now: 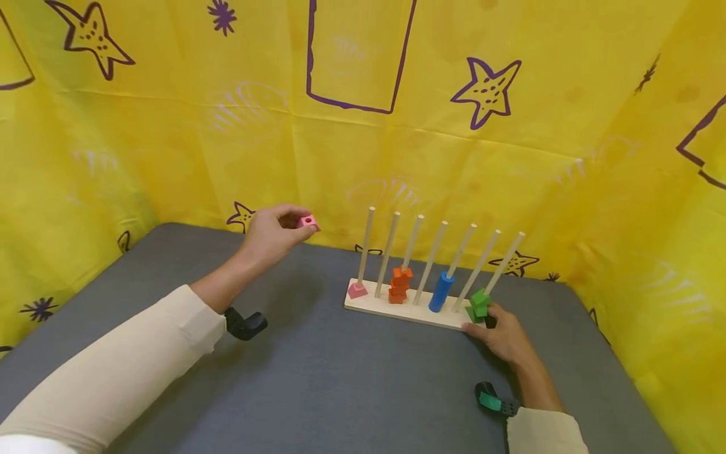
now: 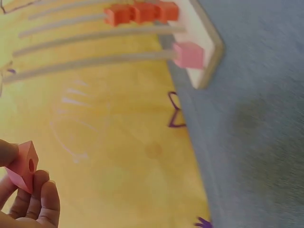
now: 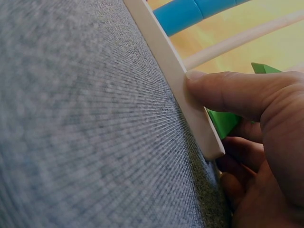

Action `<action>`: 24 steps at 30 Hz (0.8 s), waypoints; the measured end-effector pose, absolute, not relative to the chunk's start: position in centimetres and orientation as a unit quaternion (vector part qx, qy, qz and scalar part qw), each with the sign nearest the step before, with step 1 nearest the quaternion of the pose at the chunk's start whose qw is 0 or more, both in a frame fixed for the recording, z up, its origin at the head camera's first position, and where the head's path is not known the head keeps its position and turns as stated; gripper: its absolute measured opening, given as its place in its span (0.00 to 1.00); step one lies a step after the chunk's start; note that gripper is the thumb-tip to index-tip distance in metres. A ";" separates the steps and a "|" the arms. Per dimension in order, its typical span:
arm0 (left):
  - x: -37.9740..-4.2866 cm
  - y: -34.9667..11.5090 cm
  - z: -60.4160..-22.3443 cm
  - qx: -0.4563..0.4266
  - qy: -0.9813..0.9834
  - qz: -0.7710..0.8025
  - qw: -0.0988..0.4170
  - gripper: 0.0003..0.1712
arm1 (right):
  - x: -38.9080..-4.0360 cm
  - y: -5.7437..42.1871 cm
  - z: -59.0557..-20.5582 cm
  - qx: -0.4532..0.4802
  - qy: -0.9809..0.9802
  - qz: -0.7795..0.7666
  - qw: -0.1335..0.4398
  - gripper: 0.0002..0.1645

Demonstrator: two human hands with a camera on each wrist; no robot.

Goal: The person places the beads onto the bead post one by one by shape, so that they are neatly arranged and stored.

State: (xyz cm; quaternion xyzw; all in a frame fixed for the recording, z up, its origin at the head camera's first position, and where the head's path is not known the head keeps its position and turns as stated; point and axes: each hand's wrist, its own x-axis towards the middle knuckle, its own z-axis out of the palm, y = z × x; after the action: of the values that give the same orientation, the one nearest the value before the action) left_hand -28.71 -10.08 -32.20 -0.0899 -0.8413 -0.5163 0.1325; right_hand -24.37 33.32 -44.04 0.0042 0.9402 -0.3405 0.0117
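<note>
Between thumb and fingers, my left hand (image 1: pixel 271 232) pinches a pink block (image 1: pixel 309 221) with a hole through it. It is in the air, left of a wooden peg board (image 1: pixel 414 313) and apart from it. The left wrist view also shows this block (image 2: pixel 23 166) at the fingertips. At the board's right end, my right hand (image 1: pixel 507 340) grips the base, with its thumb on the front edge in the right wrist view. Green blocks (image 1: pixel 479 305) on the rightmost peg stand beside these fingers, which partly hide them. Another pink block (image 1: pixel 357 291) sits on the leftmost peg.
Orange blocks (image 1: pixel 399 287) and blue cylinders (image 1: pixel 442 292) are stacked on two middle pegs; other pegs between them are bare. The board stands on a grey table (image 1: pixel 363 378), near its back edge. A yellow patterned cloth (image 1: pixel 363 157) hangs behind and at both sides.
</note>
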 end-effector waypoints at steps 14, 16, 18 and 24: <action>-28.2 -5.0 -28.2 -0.147 -0.789 -0.584 0.122 0.18 | -24.1 33.6 -43.9 0.004 0.942 -0.336 0.017 0.30; -28.2 -4.4 -27.8 -0.152 -0.786 -0.587 0.119 0.18 | -24.1 33.5 -43.9 0.006 0.941 -0.336 0.020 0.30; -28.4 -3.7 -27.6 -0.157 -0.781 -0.593 0.117 0.18 | -24.1 33.4 -43.9 0.006 0.941 -0.338 0.021 0.30; -29.2 -2.3 -27.2 -0.162 -0.768 -0.610 0.114 0.18 | -24.2 33.3 -43.8 0.003 0.940 -0.341 0.019 0.29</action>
State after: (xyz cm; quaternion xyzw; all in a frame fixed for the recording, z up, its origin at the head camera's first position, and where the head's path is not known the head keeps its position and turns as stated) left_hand -29.16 -2.32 -27.19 -0.1616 -0.7675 -0.6097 0.1143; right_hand -24.16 33.28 -43.81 0.0032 0.9397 -0.3414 0.0195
